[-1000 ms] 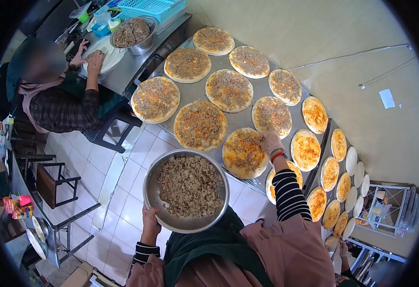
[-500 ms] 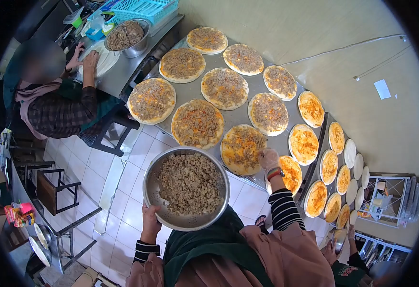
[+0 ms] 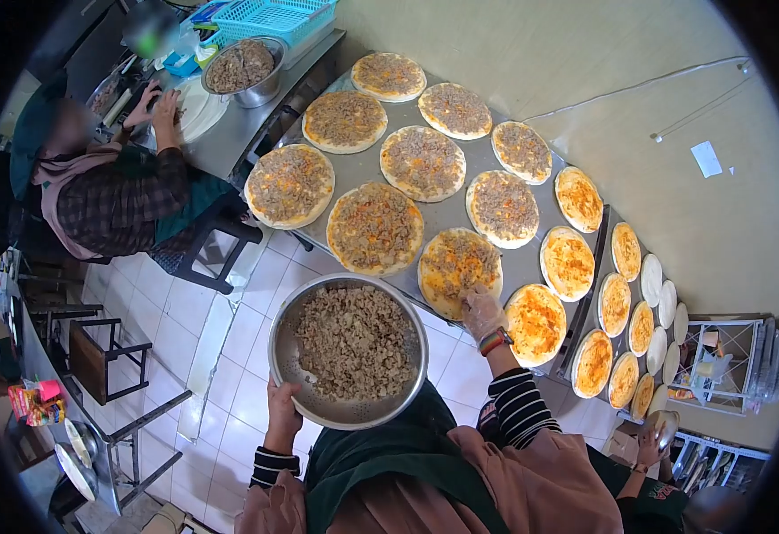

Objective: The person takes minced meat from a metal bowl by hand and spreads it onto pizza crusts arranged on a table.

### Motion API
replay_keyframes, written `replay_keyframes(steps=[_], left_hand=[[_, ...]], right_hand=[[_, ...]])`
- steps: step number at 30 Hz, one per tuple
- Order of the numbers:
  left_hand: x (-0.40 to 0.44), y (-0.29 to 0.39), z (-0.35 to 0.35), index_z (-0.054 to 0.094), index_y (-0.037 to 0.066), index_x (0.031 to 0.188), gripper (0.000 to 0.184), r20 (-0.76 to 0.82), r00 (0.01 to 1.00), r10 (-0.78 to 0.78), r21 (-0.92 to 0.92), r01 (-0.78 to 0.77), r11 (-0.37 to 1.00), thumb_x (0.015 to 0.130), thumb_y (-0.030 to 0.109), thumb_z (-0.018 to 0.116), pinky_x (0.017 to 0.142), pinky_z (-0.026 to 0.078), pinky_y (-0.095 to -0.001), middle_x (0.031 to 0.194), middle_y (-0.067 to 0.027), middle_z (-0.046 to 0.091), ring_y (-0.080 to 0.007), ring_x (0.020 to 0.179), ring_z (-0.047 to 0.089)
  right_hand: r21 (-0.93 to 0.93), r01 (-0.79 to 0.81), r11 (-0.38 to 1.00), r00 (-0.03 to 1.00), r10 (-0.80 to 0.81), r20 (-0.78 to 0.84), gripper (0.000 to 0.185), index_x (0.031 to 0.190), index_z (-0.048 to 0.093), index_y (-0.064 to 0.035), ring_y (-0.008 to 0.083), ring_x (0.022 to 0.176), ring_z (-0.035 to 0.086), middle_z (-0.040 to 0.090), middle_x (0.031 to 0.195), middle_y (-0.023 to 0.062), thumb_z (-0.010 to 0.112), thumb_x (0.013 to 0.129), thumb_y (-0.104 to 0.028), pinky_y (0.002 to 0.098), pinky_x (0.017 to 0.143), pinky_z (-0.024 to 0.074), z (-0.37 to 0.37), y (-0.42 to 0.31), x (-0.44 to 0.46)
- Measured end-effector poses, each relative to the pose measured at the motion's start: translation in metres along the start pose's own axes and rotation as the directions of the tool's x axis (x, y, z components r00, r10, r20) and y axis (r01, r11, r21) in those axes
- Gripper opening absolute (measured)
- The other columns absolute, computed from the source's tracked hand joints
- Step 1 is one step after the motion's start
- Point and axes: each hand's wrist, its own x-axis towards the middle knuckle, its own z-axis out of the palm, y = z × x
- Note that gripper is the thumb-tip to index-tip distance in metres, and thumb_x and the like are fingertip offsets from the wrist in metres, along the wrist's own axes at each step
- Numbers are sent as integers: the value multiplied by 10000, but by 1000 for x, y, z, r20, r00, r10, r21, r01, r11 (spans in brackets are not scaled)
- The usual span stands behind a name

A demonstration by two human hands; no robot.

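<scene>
My left hand (image 3: 284,411) grips the rim of a steel colander (image 3: 350,422), a bowl with small holes in its wall. Cooked ground meat (image 3: 354,343) fills much of it. In a clear plastic glove, my right hand (image 3: 484,314) is at the near edge of a round flatbread (image 3: 447,271) partly covered with meat over orange sauce. Its fingers are bunched low against the topping; whatever is in them is hidden. Right of this hand lies a flatbread with orange sauce only (image 3: 536,325). Beyond and to the left are several meat-topped flatbreads (image 3: 374,229).
The flatbreads lie on a metal table (image 3: 447,214). A second table at right carries sauced and plain rounds (image 3: 651,280). At left, a seated co-worker (image 3: 113,200) handles dough beside a bowl of meat (image 3: 269,89). Another person's hand (image 3: 652,445) holds a metal bowl at lower right.
My right hand has moved slightly left and down across the flatbread's near edge. The colander stays in my left hand. The co-worker at lower right has shifted with the metal bowl.
</scene>
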Motion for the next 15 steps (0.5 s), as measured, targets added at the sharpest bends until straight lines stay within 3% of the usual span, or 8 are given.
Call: replay_keyframes(steps=[2, 6, 12, 15], left_hand=[[-4, -2, -4, 411, -3, 1171, 517, -6, 1000, -7, 1, 7, 1000, 655, -9, 444, 777, 527, -362, 999, -146, 564, -259, 855, 600], [-8, -9, -9, 399, 5, 1190, 538, -34, 999, 16, 4, -16, 1000, 654, -10, 439, 784, 525, -366, 1017, -143, 553, -256, 875, 592], [-31, -27, -3, 401, 11, 1191, 546, -139, 989, 48, -44, -55, 998, 646, -15, 432, 787, 522, -360, 1009, -133, 553, -248, 865, 590], [-38, -41, -1, 413, 11, 1176, 535, -178, 983, 52, -64, -64, 996, 642, -18, 435, 785, 521, -356, 1000, -126, 555, -242, 861, 589]], right_hand=[[-132, 194, 972, 980, -198, -22, 176, 920, 612, -111, 274, 938, 567, 570, 945, 83, 538, 761, -125, 346, 820, 464, -4, -8, -4], [-200, 276, 940, 952, -296, -77, 126, 853, 622, -118, 294, 811, 570, 543, 883, 123, 544, 759, -91, 372, 735, 482, 14, -10, 2], [-54, 233, 971, 969, -237, -71, 80, 814, 609, -115, 275, 767, 571, 541, 858, 96, 548, 765, -102, 373, 693, 481, 15, -13, 15], [-1, 402, 916, 903, -397, -163, 74, 813, 607, -103, 278, 791, 567, 542, 861, 93, 546, 772, -107, 374, 705, 477, 14, -9, 40]])
